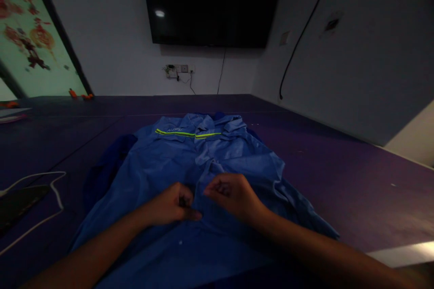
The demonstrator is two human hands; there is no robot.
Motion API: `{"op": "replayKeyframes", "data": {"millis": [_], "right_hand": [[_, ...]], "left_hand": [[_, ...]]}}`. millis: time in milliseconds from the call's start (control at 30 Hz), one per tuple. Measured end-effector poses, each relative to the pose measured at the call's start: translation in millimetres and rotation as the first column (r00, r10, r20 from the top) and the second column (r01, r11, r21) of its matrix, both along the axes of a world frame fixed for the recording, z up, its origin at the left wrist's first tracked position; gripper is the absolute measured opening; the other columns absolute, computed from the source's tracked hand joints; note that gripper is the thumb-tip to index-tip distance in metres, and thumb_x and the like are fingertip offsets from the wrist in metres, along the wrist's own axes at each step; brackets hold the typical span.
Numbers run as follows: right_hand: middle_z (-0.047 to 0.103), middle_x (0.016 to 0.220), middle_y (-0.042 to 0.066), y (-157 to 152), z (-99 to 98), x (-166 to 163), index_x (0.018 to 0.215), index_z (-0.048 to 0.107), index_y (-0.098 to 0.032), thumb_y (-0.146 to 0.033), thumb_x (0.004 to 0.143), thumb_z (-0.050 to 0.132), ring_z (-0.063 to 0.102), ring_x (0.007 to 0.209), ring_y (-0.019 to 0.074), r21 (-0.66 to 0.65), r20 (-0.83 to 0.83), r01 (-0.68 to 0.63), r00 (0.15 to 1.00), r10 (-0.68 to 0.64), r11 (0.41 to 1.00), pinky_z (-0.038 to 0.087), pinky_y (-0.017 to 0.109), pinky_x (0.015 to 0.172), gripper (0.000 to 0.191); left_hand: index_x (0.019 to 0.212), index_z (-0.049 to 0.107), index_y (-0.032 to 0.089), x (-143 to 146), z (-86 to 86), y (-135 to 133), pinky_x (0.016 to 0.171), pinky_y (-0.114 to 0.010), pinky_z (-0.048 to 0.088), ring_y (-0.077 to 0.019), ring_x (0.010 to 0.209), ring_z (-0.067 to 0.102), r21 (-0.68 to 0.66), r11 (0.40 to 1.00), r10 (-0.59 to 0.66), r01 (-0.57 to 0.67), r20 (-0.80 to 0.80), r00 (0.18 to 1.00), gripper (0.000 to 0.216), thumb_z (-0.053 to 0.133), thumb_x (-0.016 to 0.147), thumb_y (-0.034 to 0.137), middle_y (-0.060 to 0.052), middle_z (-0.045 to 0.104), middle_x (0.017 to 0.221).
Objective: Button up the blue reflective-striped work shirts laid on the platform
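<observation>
bare forearms (111,241) extend over the near part of a blue jacket (162,167). left hand (183,207): fingers curled, narrow. right hand (230,192), just beside: thumb and fingertips drawn close. whether either grips cloth cannot be told. jacket lies spread on a purple surface (339,176); dark device (22,207) and white cable (58,196) at left; television (217,4) beyond.
</observation>
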State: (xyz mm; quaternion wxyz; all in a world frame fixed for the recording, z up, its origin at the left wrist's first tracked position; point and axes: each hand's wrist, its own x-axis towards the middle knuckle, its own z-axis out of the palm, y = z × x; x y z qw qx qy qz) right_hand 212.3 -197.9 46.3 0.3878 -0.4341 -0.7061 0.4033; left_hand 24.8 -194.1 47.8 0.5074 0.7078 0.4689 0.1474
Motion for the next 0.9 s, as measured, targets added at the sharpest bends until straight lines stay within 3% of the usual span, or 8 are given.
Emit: {"op": "replayKeyframes", "data": {"millis": [100, 167, 300, 433, 500, 700, 767, 900], "right_hand": [[0.059, 0.057, -0.001, -7, -2.8, -3, 0.07, 0.064, -0.017, -0.028, 0.069, 0.065, 0.052, 0.05, 0.0092, 0.011, 0.137, -0.173, 0.976, 0.17, 0.985, 0.037, 0.019, 0.044, 0.011], [0.059, 0.058, -0.002, -9, -5.2, -4, 0.076, 0.064, -0.018, -0.03, 0.067, 0.068, 0.052, 0.05, 0.0088, 0.045, 0.195, -0.224, 0.958, 0.211, 0.974, 0.036, 0.018, 0.044, 0.015], [0.059, 0.063, -0.002, -8, -9.0, -2, 0.08, 0.063, -0.018, -0.029, 0.061, 0.073, 0.053, 0.054, 0.0101, 0.242, 0.319, -0.2, 0.94, 0.117, 0.949, 0.036, 0.019, 0.049, 0.024], [0.061, 0.07, -0.001, -6, -9.9, -1, 0.079, 0.062, -0.019, -0.011, 0.071, 0.059, 0.054, 0.06, 0.01, 0.409, 0.388, -0.226, 0.92, 0.056, 0.884, 0.038, 0.019, 0.055, 0.012], [0.061, 0.071, -0.001, -6, -9.3, -1, 0.078, 0.061, -0.019, -0.009, 0.072, 0.055, 0.054, 0.061, 0.0095, 0.442, 0.392, -0.23, 0.919, 0.043, 0.867, 0.038, 0.019, 0.056, 0.013], [0.061, 0.072, 0.0, -7, -6.7, 0, 0.082, 0.06, -0.02, -0.023, 0.069, 0.065, 0.054, 0.06, 0.0116, 0.461, 0.405, -0.175, 0.914, -0.031, 0.87, 0.038, 0.021, 0.054, 0.014], [0.061, 0.073, 0.001, -6, -5.6, 1, 0.081, 0.059, -0.019, -0.016, 0.073, 0.058, 0.054, 0.061, 0.0112, 0.495, 0.393, -0.184, 0.919, -0.029, 0.849, 0.038, 0.02, 0.056, 0.008], [0.06, 0.075, 0.002, -4, -3.2, 2, 0.081, 0.058, -0.019, -0.008, 0.073, 0.049, 0.054, 0.063, 0.0112, 0.563, 0.334, -0.177, 0.942, -0.026, 0.807, 0.039, 0.02, 0.058, 0.016]], "left_hand": [[0.05, 0.041, 0.017, -3, 0.1, 1, 0.036, -0.018, 0.025, -0.0065, 0.036, 0.037, 0.001, 0.998, 0.055, -0.055, 0.013, 0.998, 0.037, 0.068, 0.057, 0.042, 0.008, 0.041, 0.039], [0.049, 0.04, 0.016, -4, 1.3, 1, 0.036, -0.018, 0.026, -0.0061, 0.035, 0.038, 0.052, 0.995, 0.079, -0.08, 0.032, 0.996, 0.04, 0.068, 0.058, 0.044, 0.007, 0.042, 0.039], [0.05, 0.042, 0.016, -5, 6.1, 1, 0.036, -0.017, 0.027, -0.0054, 0.034, 0.04, 0.1, 0.98, 0.163, -0.173, 0.105, 0.981, 0.041, 0.066, 0.061, 0.048, 0.007, 0.044, 0.038], [0.054, 0.047, 0.015, -4, 10.5, 0, 0.036, -0.017, 0.034, -0.0065, 0.033, 0.044, 0.054, 0.968, 0.228, -0.247, 0.23, 0.946, 0.04, 0.065, 0.062, 0.05, 0.006, 0.049, 0.04], [0.056, 0.049, 0.014, -4, 11.6, 0, 0.038, -0.018, 0.037, -0.0076, 0.035, 0.048, 0.004, 0.966, 0.247, -0.258, 0.278, 0.928, 0.04, 0.066, 0.062, 0.05, 0.004, 0.053, 0.042], [0.06, 0.051, 0.012, -3, 11.6, -1, 0.05, -0.021, 0.046, -0.009, 0.046, 0.056, -0.233, 0.936, 0.339, -0.263, 0.393, 0.855, 0.039, 0.071, 0.059, 0.045, 0.004, 0.055, 0.052], [0.061, 0.051, 0.012, -3, 11.1, -1, 0.052, -0.021, 0.048, -0.0082, 0.047, 0.056, -0.249, 0.926, 0.369, -0.283, 0.442, 0.818, 0.038, 0.073, 0.057, 0.043, 0.005, 0.053, 0.053], [0.062, 0.051, 0.013, -2, 9.6, -1, 0.055, -0.023, 0.05, -0.0082, 0.048, 0.055, -0.198, 0.926, 0.378, -0.322, 0.508, 0.774, 0.036, 0.072, 0.058, 0.042, 0.006, 0.051, 0.052]]}}
